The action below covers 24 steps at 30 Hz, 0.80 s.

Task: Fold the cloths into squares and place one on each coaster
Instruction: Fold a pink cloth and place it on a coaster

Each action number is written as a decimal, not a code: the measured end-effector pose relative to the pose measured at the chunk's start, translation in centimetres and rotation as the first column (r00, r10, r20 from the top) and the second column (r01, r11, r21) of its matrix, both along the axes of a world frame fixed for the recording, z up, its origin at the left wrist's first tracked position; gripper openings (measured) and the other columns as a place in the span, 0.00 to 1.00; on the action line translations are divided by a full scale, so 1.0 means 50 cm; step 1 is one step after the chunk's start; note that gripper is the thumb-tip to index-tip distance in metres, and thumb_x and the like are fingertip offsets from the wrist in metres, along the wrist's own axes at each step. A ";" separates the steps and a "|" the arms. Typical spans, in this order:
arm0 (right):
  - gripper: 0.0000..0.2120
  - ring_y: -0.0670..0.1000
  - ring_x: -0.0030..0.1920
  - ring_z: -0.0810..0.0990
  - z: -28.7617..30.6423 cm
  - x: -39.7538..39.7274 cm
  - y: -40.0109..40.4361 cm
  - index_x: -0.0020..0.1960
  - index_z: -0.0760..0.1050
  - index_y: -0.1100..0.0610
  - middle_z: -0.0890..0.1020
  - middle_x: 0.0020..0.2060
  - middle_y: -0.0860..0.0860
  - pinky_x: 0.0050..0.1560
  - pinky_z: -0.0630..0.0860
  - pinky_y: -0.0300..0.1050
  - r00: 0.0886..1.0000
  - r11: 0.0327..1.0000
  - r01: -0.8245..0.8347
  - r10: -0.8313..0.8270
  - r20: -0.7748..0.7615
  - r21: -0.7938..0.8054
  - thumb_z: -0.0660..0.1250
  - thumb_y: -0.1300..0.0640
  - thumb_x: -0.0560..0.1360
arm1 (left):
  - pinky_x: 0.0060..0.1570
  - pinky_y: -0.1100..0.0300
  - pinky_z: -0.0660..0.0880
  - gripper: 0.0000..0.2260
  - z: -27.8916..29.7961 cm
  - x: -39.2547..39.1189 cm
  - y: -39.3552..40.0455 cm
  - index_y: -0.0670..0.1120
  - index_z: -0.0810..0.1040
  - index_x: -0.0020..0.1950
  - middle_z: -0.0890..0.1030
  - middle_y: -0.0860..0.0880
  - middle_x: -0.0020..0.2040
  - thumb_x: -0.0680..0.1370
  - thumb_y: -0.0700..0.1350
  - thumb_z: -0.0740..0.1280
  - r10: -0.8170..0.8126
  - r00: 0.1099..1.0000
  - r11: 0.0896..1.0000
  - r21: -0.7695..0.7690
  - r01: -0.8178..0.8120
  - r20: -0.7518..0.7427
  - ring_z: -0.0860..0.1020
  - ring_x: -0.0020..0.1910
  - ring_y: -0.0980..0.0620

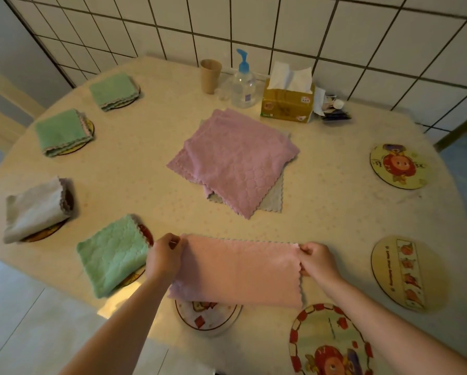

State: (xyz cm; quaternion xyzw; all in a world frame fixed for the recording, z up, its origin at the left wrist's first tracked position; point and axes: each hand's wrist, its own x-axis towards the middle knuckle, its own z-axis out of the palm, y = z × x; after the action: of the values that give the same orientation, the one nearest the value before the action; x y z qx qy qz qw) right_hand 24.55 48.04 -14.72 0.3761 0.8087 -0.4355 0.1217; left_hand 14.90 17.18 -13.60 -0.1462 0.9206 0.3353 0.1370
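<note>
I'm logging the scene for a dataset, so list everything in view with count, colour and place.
Folded cloths on coasters: four, three green, one grey, left side.
Pink cloth: one, folded in half, near edge, held.
Cloth pile: pink on top, pale one beneath, centre.
Bare coasters: four, patterned, two right, two near edge.
Cup: one, brown, far side.
Pump bottle: one, clear, blue pump.
Tissue box: one, yellow.
Table: cream.
Left hand, right hand: pinching the pink cloth's ends.
</note>
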 end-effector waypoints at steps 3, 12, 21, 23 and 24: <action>0.11 0.60 0.38 0.82 0.009 -0.002 -0.005 0.38 0.77 0.62 0.83 0.34 0.59 0.42 0.80 0.59 1.000 1.000 0.002 -0.002 -0.003 0.017 0.66 0.55 0.74 | 0.40 0.54 0.76 0.09 0.003 0.001 0.006 0.48 0.78 0.51 0.81 0.46 0.44 0.79 0.51 0.64 0.025 1.000 1.000 -0.005 -0.025 -0.012 0.77 0.39 0.48; 0.17 0.47 0.61 0.73 0.076 0.110 -0.082 0.62 0.72 0.54 0.74 0.60 0.47 0.62 0.73 0.43 0.584 0.535 -0.652 0.806 -0.094 0.537 0.64 0.63 0.75 | 0.66 0.50 0.69 0.17 0.012 0.195 0.045 0.49 0.74 0.67 0.75 0.51 0.66 0.79 0.51 0.62 -0.736 0.569 0.672 -0.286 0.684 -0.367 0.69 0.67 0.49; 0.36 0.50 0.63 0.75 0.038 0.200 -0.087 0.65 0.73 0.56 0.76 0.63 0.50 0.64 0.71 0.45 0.247 0.094 -0.797 0.952 0.179 0.596 0.75 0.66 0.58 | 0.71 0.49 0.45 0.25 -0.043 0.292 -0.015 0.57 0.53 0.77 0.53 0.55 0.78 0.81 0.58 0.53 -0.834 0.552 0.493 -0.441 0.750 0.006 0.47 0.77 0.49; 0.38 0.50 0.60 0.77 0.041 0.192 -0.090 0.63 0.74 0.56 0.78 0.60 0.50 0.62 0.72 0.44 0.245 0.080 -0.805 0.947 0.207 0.588 0.77 0.66 0.54 | 0.71 0.51 0.42 0.25 -0.045 0.293 -0.048 0.58 0.50 0.77 0.52 0.55 0.78 0.81 0.60 0.50 -0.782 0.623 0.550 -0.438 0.711 0.029 0.45 0.77 0.50; 0.39 0.50 0.59 0.78 0.042 0.187 -0.092 0.62 0.75 0.56 0.78 0.59 0.50 0.60 0.73 0.44 0.254 0.080 -0.804 0.942 0.218 0.589 0.78 0.65 0.52 | 0.71 0.53 0.40 0.24 -0.041 0.293 -0.060 0.59 0.50 0.77 0.51 0.56 0.78 0.81 0.61 0.47 -0.754 0.656 0.578 -0.433 0.691 0.041 0.44 0.77 0.51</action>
State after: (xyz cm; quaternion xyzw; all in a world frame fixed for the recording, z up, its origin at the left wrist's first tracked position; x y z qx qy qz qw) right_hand 33.91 43.43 -12.64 -0.2221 0.9640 -0.0304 0.1430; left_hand 29.57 14.20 -15.68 0.2422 0.9553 0.0580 0.1591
